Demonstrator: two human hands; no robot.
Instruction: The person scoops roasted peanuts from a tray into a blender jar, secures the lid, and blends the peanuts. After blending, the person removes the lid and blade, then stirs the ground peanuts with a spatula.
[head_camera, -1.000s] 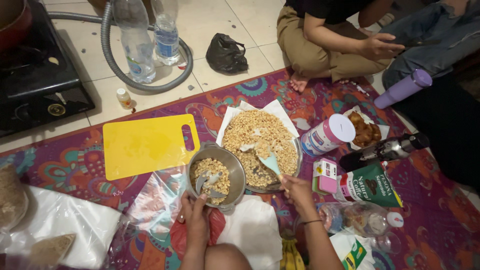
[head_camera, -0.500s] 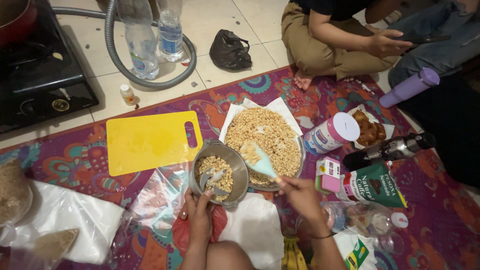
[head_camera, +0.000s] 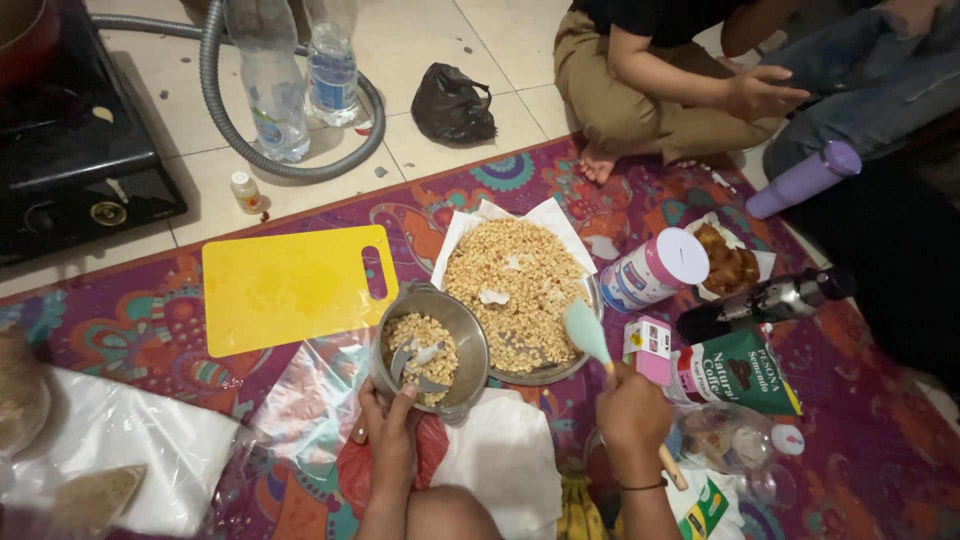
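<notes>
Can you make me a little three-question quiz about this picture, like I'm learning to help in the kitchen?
1. True or false: the spatula is loaded with peanuts.
2. What does the left hand hold? A) the yellow board B) the metal jar C) a bottle
3. Fill in: the big heap of peanuts lies on white ___ in a tray.

Key
1. False: the right hand holds it by its handle, blade bare.
2. B: it grips the rim of the jar, which has blades and peanuts inside.
3. Paper.

steel chopper bowl (head_camera: 432, 345) half-full of peanuts, teal spatula (head_camera: 587, 332) raised
</notes>
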